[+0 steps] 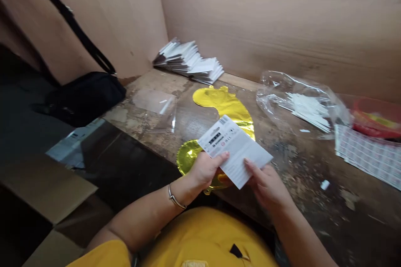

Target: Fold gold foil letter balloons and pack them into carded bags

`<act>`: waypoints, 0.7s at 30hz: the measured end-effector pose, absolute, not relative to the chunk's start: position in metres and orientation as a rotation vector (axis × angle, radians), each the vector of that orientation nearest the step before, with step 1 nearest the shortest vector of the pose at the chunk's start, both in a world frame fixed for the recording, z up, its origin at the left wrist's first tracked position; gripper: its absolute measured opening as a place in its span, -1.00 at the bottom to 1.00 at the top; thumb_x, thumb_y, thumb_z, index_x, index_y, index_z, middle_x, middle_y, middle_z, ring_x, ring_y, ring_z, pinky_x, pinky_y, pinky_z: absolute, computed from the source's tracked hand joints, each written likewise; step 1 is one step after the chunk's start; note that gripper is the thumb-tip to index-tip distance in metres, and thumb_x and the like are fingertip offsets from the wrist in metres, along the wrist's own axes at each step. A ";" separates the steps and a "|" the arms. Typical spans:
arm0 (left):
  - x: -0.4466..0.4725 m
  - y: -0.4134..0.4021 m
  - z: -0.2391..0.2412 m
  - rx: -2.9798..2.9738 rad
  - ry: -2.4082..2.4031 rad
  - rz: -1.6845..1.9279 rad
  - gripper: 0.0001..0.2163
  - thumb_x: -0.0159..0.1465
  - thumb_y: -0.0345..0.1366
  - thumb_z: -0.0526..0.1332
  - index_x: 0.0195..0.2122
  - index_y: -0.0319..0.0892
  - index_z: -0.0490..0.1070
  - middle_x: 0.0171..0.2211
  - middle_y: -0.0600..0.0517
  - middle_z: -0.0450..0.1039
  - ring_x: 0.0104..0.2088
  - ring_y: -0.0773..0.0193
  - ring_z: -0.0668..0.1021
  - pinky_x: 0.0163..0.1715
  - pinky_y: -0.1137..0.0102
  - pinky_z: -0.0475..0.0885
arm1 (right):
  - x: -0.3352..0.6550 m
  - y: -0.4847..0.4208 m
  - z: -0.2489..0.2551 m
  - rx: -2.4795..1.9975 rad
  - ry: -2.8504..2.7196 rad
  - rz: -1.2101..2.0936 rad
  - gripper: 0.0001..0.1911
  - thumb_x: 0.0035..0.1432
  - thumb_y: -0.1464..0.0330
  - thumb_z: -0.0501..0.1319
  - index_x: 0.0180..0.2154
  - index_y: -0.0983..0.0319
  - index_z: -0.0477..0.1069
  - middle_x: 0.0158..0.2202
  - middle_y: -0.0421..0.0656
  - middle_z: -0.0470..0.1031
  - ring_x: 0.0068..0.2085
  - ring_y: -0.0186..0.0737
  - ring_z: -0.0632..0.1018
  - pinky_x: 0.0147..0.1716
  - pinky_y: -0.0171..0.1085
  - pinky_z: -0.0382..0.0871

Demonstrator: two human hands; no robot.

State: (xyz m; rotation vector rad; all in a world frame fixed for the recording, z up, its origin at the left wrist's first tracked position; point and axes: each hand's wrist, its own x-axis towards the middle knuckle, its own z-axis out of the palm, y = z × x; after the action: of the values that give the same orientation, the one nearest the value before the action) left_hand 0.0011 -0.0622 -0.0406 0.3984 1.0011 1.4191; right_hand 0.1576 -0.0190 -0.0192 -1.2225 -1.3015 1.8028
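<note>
Between my hands is a white printed card point(242, 150) with a barcode, small symbols and a crease across it. My left hand point(208, 169) grips its left side, thumb on top. On the lower right, my right hand point(265, 179) pinches the same card, its thumb pressed on the face and the other fingers hidden beneath. Under the card lies a flat gold foil balloon point(232, 106), curved in shape, partly covered by the card and my left hand. A clear plastic sleeve point(156, 106) lies on the table to the left of the balloon.
Stacked white cards point(191, 60) lean in the back corner. At right are a clear bag point(275, 81) of white sticks point(308, 110), a red basket point(360, 112) and sticker sheets point(369, 152). A black bag point(84, 96) hangs left, above cardboard boxes point(46, 192).
</note>
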 end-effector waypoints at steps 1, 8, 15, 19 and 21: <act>-0.002 -0.063 -0.039 0.448 1.017 1.389 -0.51 -0.08 -0.02 0.47 -0.19 -0.18 0.49 -0.11 -0.13 0.57 -0.15 0.07 0.61 -0.17 0.23 0.55 | 0.157 -0.019 -0.021 -1.238 -1.312 1.732 -0.48 0.00 0.02 0.34 -0.14 0.28 0.54 -0.22 0.04 0.63 -0.21 0.09 0.63 -0.23 -0.03 0.58; -0.170 -0.032 -0.013 1.374 2.026 1.293 -0.72 0.25 -0.11 0.16 -0.17 -0.19 0.49 -0.22 -0.09 0.56 -0.17 0.13 0.56 -0.12 0.26 0.45 | 0.178 -0.003 -0.027 -1.346 -1.145 1.338 -0.52 -0.07 0.05 0.37 -0.17 0.21 0.56 -0.22 0.01 0.63 -0.23 0.12 0.64 -0.20 -0.01 0.60; -0.301 0.019 -0.033 1.518 2.340 0.997 -0.88 -0.04 -0.28 0.36 -0.46 -0.16 0.52 -0.30 -0.07 0.57 -0.13 0.05 0.50 -0.03 0.27 0.33 | 0.178 0.005 -0.048 -1.331 -1.182 1.411 -0.63 -0.05 0.08 0.37 -0.28 0.19 0.58 -0.23 0.01 0.64 -0.14 0.19 0.63 -0.11 0.06 0.57; -0.309 0.026 -0.054 1.387 2.410 1.090 -0.92 0.02 -0.28 0.30 -0.54 -0.16 0.48 -0.42 -0.03 0.55 -0.29 0.13 0.50 -0.24 0.36 0.34 | 0.187 0.009 -0.063 -1.364 -1.219 1.445 -0.62 -0.02 0.07 0.35 -0.24 0.19 0.60 -0.23 0.01 0.65 -0.19 0.17 0.64 -0.21 -0.01 0.61; -0.315 0.030 -0.057 1.283 2.440 1.182 -0.89 0.06 -0.26 0.27 -0.53 -0.18 0.46 -0.50 0.00 0.51 -0.38 0.20 0.48 -0.34 0.40 0.32 | 0.190 0.011 -0.067 -1.384 -1.189 1.459 -0.59 -0.04 0.07 0.37 -0.21 0.19 0.60 -0.22 0.01 0.65 -0.18 0.18 0.64 -0.21 -0.01 0.61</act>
State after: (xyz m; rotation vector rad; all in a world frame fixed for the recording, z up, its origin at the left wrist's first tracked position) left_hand -0.3154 0.0304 -0.0568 1.2828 2.4399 1.1817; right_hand 0.1896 0.0113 -0.0668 -1.3838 -1.1890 1.4586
